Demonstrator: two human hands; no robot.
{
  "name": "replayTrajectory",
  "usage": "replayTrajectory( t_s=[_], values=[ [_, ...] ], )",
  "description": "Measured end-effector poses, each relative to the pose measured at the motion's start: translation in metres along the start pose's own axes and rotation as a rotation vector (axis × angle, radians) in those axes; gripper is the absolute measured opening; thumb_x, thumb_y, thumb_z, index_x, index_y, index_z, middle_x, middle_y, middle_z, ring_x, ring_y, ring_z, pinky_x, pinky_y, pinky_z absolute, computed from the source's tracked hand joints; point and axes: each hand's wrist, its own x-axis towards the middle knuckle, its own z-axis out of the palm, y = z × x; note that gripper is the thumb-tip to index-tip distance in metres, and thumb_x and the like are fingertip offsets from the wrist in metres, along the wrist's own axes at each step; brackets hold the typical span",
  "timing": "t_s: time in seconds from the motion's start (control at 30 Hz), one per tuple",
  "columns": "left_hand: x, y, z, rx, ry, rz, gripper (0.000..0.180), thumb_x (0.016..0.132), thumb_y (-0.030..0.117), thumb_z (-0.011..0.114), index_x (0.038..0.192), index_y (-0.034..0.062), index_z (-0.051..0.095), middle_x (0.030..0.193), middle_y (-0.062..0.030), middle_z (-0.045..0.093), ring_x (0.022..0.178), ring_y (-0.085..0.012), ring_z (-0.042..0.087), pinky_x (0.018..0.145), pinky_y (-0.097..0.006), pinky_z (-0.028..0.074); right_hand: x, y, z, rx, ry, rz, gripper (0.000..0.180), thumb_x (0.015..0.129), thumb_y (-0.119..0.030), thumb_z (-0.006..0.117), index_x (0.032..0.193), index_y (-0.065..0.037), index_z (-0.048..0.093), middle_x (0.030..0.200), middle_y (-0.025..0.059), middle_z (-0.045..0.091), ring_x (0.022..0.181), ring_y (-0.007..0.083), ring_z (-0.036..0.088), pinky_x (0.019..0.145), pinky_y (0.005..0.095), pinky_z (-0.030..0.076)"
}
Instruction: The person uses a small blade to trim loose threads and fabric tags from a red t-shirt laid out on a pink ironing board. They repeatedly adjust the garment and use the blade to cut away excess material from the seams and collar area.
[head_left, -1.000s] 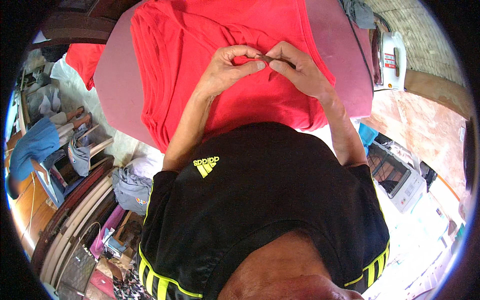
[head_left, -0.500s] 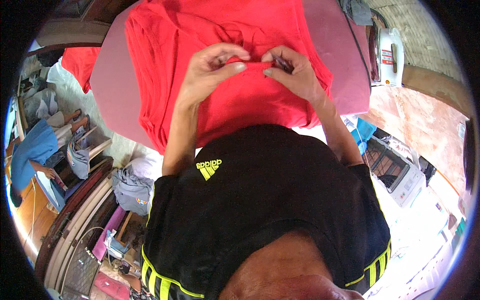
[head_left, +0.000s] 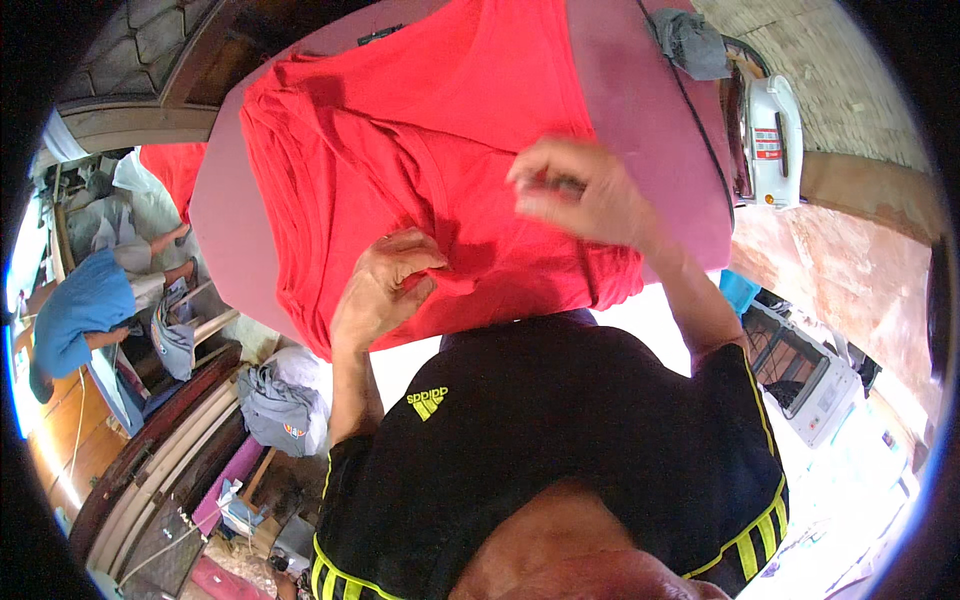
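Note:
A red garment (head_left: 500,90) lies spread and rumpled over a mauve-covered table (head_left: 650,150) in front of me. My left hand (head_left: 385,285) is closed, pinching a bit of the red cloth near the table's front edge. Above the garment, apart from the left hand, my right hand (head_left: 585,195) is lifted and smeared by motion. Its fingers are curled round a small dark thing in the palm, whose kind I cannot make out.
A white iron (head_left: 777,140) stands at the right, with a grey cloth (head_left: 690,45) and a black cord (head_left: 690,100) near it. Further left, a person in a blue shirt (head_left: 78,310) bends over. Grey bags (head_left: 280,405) sit at the lower left.
Both hands were together pinching a folded edge of the garment. My right hand has let go and risen away; my left has come nearer to me, drawing the cloth along.

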Motion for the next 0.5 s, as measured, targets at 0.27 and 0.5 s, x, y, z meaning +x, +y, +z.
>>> replayTrajectory(
  t_s=[0.27,0.5],
  values=[
    [0.027,0.004,-0.001,-0.013,-0.285,-0.043,0.026,0.076,0.017,0.077,0.094,0.0004,0.066,0.093,-0.0148,0.067,0.090,-0.0320,0.066,0.077,-0.043,0.052,0.022,0.085,-0.023,0.187,0.576,0.204,0.014,0.095,-0.016,0.064,0.101,-0.004,0.068,0.080,0.0025,0.068,0.065,0.0122,0.062,0.061,0.0278,0.050],
    [0.118,0.000,0.011,0.173,0.306,0.170,0.032,0.074,0.014,0.082,0.101,0.0029,0.068,0.098,-0.0131,0.068,0.089,-0.0290,0.066,0.078,-0.038,0.053,0.009,0.104,-0.043,1.189,0.700,0.179,0.012,0.099,-0.016,0.056,0.098,-0.005,0.061,0.069,-0.0010,0.050,0.052,0.0067,0.035,0.050,0.0237,0.028]
  ],
)
